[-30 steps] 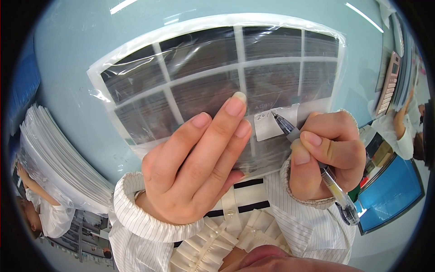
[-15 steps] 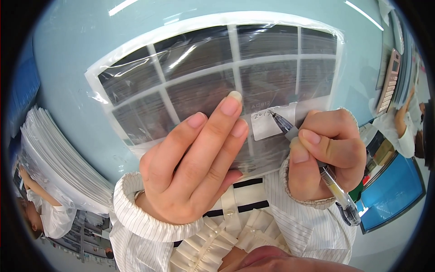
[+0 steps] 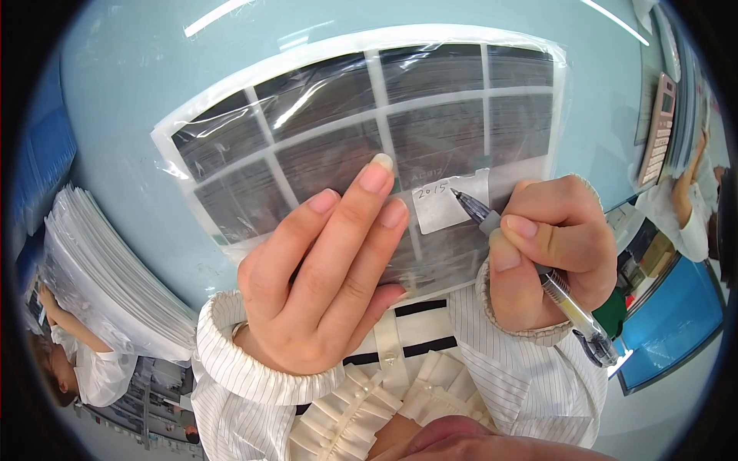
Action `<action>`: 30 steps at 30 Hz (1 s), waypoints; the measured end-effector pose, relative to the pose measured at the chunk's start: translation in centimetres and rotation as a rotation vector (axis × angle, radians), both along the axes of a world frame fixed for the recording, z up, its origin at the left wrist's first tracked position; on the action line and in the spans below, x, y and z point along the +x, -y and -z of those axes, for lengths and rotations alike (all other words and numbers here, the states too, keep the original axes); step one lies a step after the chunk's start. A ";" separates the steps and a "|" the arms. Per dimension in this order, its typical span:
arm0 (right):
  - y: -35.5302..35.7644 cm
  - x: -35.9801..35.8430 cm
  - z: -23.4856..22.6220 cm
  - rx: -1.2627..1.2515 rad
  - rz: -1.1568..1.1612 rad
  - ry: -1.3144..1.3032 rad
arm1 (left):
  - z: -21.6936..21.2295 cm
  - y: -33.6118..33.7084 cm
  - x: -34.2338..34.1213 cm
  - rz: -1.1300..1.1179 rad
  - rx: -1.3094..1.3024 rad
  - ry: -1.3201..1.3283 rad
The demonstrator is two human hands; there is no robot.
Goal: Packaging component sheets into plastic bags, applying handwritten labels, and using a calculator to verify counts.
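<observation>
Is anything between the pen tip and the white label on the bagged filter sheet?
Nothing visible. The pen in the right hand has its tip at the white label. The left hand presses the bagged sheet beside the label, not covering it.

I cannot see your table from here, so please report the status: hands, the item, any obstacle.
Left hand flat on bagged mesh filter, pinning it. Right hand grips pen, tip on white label. Nothing blocking the label.
</observation>
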State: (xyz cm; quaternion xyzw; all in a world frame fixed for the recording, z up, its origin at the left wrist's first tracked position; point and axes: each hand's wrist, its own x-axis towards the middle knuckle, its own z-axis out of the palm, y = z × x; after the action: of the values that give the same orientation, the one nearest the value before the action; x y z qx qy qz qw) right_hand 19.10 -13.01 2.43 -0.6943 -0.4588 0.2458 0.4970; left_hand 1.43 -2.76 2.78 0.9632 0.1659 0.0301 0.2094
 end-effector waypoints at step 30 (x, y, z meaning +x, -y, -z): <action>0.0 0.0 -0.4 -0.032 0.010 0.041 | -0.2 0.1 0.3 -0.009 0.004 -0.011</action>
State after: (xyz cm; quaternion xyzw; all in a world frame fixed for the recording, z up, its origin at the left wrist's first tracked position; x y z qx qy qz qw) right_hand 19.07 -12.98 2.85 -0.7094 -0.4616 0.2365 0.4773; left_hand 1.69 -2.82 2.93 0.9630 0.1715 0.0263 0.2065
